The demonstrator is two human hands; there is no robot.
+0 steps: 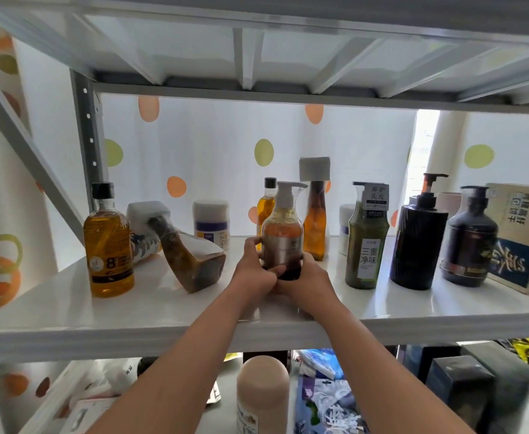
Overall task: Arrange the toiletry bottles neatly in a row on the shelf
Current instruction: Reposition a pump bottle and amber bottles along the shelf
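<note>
upright, amber pump bottle (pixel 282 233) on white shelf (pixel 150 305), left hand (pixel 254 270) and right hand (pixel 307 277) gripping its base

**Left, near:** amber bottle (pixel 109 242) with a black cap. Its label shows a large "8", and the smaller print beneath is illegible.

**Right of centre:** green bottle (pixel 366 245). Its white front label reads "三重净味" in two rows, and the tag (pixel 375 195) at its neck reads "养护头皮".

**Far right:** carton (pixel 526 220), printed upside down, with large characters I cannot make out.

**Centre:** the pump bottle (pixel 283 233) that I hold, and the white jar (pixel 211 220) farther back on the left, carry print too small to read.
</note>
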